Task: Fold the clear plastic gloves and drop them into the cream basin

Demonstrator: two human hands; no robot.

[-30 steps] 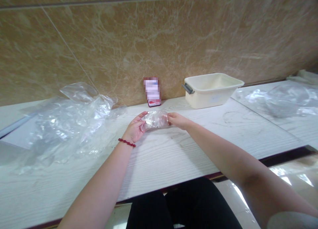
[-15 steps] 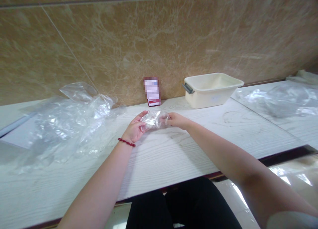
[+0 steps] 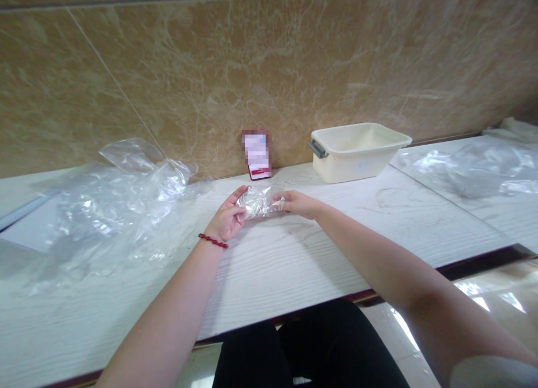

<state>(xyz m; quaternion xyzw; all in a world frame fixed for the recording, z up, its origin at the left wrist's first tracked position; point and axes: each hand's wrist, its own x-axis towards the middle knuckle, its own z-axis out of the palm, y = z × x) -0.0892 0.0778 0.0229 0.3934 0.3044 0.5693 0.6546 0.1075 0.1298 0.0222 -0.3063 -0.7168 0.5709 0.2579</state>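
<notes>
A small crumpled piece of clear plastic (image 3: 261, 202) is stretched between my two hands above the table. My left hand (image 3: 230, 214) grips its left end, thumb in front, with a red bead bracelet at the wrist. At the right end my right hand (image 3: 297, 203) pinches the plastic, its fingertips partly behind the film. Behind the hands a phone (image 3: 257, 155) in a red case leans on the wall.
A large heap of clear plastic bags (image 3: 113, 208) covers the table's left side. The cream tub (image 3: 353, 166) with a grey handle stands at the back right. More clear plastic (image 3: 483, 166) lies at the far right. The white table (image 3: 269, 276) ends at my lap.
The plastic between my hands looks more wrinkled and has shifted very slightly left. Both hands still hold it in almost the same place.
</notes>
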